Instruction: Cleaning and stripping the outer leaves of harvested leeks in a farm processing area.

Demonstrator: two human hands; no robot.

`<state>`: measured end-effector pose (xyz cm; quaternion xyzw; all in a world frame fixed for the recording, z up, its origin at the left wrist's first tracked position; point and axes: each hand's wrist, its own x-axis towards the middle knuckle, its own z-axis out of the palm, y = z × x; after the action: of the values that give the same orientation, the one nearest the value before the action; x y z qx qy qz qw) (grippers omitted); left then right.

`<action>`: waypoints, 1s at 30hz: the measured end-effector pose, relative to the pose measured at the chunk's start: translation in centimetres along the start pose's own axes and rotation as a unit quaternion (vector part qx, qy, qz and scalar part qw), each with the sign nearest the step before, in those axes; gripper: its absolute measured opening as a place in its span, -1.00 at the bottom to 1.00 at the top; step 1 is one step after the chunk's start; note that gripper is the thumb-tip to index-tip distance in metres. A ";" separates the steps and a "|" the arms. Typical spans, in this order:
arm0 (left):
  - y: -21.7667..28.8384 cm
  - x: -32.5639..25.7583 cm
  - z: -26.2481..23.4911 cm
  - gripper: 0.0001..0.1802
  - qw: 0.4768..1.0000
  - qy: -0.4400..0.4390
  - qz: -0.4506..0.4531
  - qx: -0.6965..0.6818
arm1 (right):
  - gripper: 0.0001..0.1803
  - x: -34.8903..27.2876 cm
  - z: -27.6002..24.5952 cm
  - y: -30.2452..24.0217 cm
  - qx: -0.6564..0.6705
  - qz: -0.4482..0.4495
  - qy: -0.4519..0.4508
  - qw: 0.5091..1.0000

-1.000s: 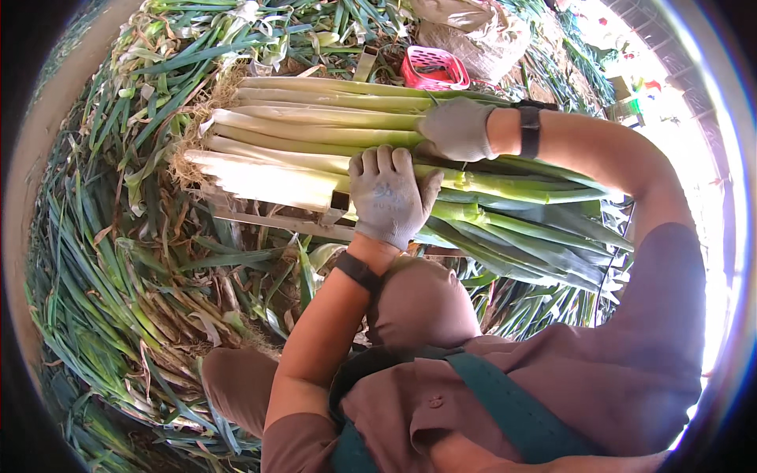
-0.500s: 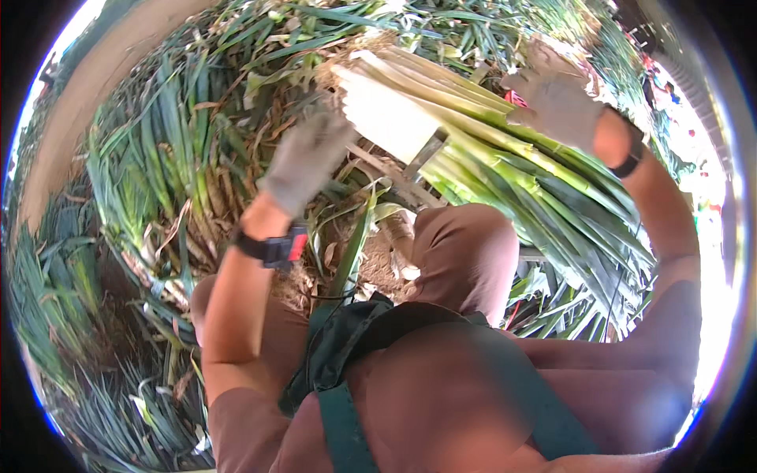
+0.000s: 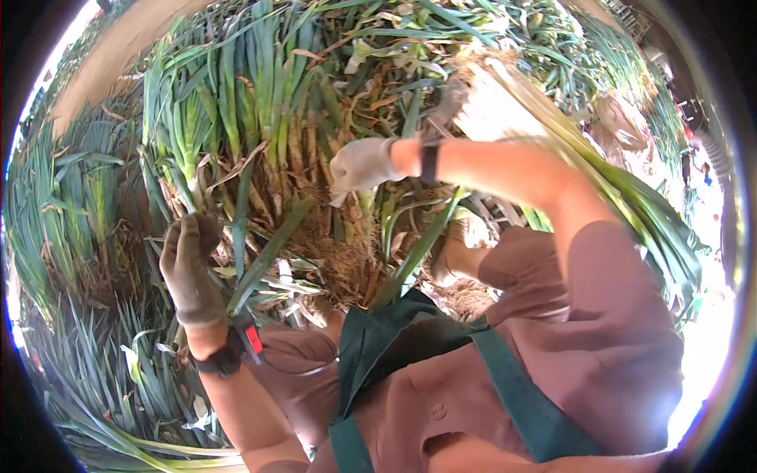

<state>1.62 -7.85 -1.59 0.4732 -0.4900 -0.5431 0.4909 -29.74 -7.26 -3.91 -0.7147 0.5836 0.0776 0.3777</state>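
My left hand (image 3: 189,276), in a grey work glove, has its fingers curled in at the root end of a leek (image 3: 188,162) at the left. A dark brown root clump (image 3: 207,233) shows beside the fingertips. My right hand (image 3: 364,164), gloved too, reaches across to the middle with its fingers closed. A small pale tip sticks out below it; what this is, I cannot make out. Just beyond and around that hand stand untrimmed leeks (image 3: 292,134) with dirty, brown roots (image 3: 347,260). Cleaned pale leeks (image 3: 599,162) lie at the right, partly behind my right forearm.
More leeks (image 3: 83,197) are heaped at the far left, with dark green leaves (image 3: 118,370) below them. Leaf scraps (image 3: 512,35) cover the ground at the back. A whitish crumpled bag (image 3: 623,126) lies at the right. My bent knees frame the near side.
My right hand has left the cleaned leeks and swung left to the middle. My left hand has moved left and nearer to me, to the untrimmed leeks. The view has turned left.
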 end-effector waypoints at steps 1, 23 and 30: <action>0.3 -0.6 -0.3 -0.77 1.000 0.008 -0.003 0.013 | -0.60 2.9 1.2 0.4 0.024 0.000 0.040 0.999; 0.7 -2.1 -0.5 -0.83 0.996 -0.069 -0.016 0.062 | -0.57 9.7 5.1 1.2 0.418 0.050 0.345 0.839; -0.5 -2.0 1.9 -0.71 0.991 -0.094 -0.090 0.008 | -0.58 -9.2 10.4 -4.0 0.369 -0.001 0.348 0.862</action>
<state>-0.16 -5.72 -1.92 0.4658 -0.4936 -0.6233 0.3884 -25.55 6.53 -4.36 -0.5039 0.6625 -0.3973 0.3864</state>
